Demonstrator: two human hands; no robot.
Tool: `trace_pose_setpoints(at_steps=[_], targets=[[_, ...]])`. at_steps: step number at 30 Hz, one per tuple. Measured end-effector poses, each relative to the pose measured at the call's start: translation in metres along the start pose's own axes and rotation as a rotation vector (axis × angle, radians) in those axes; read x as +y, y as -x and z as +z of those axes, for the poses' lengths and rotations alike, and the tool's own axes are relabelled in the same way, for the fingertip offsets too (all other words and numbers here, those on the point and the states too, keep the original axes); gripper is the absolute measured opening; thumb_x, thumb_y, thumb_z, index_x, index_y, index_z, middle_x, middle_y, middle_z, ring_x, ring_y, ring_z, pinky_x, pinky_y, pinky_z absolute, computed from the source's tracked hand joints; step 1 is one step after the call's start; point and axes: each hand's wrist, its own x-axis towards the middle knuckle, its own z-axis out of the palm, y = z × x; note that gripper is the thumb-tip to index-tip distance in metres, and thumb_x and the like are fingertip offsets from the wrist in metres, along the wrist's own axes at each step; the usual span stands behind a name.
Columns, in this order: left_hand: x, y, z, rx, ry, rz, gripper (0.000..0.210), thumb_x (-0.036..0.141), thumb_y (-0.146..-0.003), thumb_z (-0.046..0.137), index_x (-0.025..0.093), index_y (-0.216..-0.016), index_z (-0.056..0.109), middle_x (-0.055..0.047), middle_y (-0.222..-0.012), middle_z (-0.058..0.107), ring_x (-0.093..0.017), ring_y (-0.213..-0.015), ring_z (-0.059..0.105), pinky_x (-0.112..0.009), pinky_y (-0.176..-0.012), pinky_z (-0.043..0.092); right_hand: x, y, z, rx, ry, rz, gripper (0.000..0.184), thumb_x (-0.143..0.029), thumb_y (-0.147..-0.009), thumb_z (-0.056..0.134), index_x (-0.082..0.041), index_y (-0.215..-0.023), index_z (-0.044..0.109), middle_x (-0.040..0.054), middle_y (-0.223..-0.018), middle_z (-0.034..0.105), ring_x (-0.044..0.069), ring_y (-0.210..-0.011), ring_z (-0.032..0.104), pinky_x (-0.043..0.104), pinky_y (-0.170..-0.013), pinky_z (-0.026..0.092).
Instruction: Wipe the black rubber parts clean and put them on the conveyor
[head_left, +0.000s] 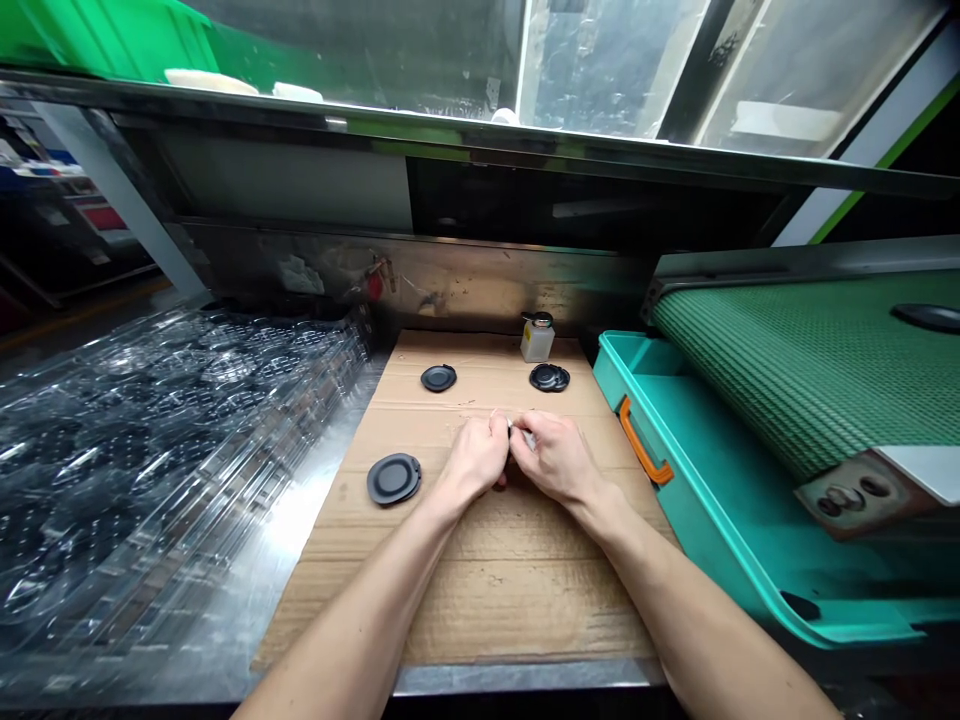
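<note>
My left hand and my right hand meet over the middle of a cardboard sheet, fingers closed and thumbs close together. Between them shows a sliver of something dark, mostly covered by the fingers. A small whitish bit peeks out at my right fingers; its kind is too hidden to name. Left of my left hand lies a round black plastic part with a small tab. Beyond the hands are a smaller round black part and a glossy black part.
A small whitish bottle with a metal top stands at the cardboard's back edge. To the right, a teal bin with an orange handle sits beneath a green conveyor belt carrying a black part. Clear plastic trays fill the left.
</note>
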Motion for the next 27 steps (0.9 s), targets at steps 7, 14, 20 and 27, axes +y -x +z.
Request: trace_pose_setpoints(at_steps=[7, 14, 20, 27], targets=[[-0.001, 0.000, 0.000, -0.023, -0.012, -0.012, 0.057, 0.044, -0.093, 0.024, 0.015, -0.061, 0.060, -0.005, -0.041, 0.056, -0.012, -0.033, 0.051, -0.021, -0.038, 0.035, -0.001, -0.002, -0.006, -0.051, 0.027, 0.013, 0.019, -0.024, -0.088, 0.049, -0.021, -0.072, 0.059, 0.0003, -0.072, 0.066, 0.013, -0.065, 0.057, 0.023, -0.062, 0.033], [0.002, 0.000, 0.001, -0.025, -0.027, -0.003, 0.060, 0.046, -0.094, 0.023, 0.013, -0.059, 0.060, -0.006, -0.041, 0.056, -0.012, -0.031, 0.049, -0.020, -0.035, 0.033, -0.003, -0.003, -0.008, -0.058, 0.077, 0.032, 0.019, -0.026, -0.087, 0.050, -0.021, -0.072, 0.060, 0.0015, -0.075, 0.067, 0.015, -0.068, 0.058, 0.025, -0.062, 0.032], [-0.006, -0.002, 0.001, -0.043, 0.017, 0.023, 0.063, 0.052, -0.093, 0.023, 0.013, -0.063, 0.062, -0.005, -0.043, 0.057, -0.012, -0.033, 0.051, -0.020, -0.035, 0.034, -0.002, -0.003, -0.004, -0.016, 0.044, 0.039, 0.018, -0.026, -0.087, 0.050, -0.021, -0.073, 0.061, 0.0015, -0.074, 0.068, 0.015, -0.068, 0.058, 0.024, -0.063, 0.032], [-0.011, -0.010, -0.004, -0.052, 0.370, -0.107, 0.062, 0.064, -0.088, 0.029, 0.013, -0.080, 0.063, -0.005, -0.054, 0.062, -0.010, -0.032, 0.045, -0.020, -0.031, 0.023, 0.013, -0.002, -0.017, -0.100, 0.026, 0.217, 0.020, -0.032, -0.086, 0.049, -0.024, -0.081, 0.066, 0.0020, -0.077, 0.069, 0.018, -0.071, 0.061, 0.026, -0.063, 0.036]])
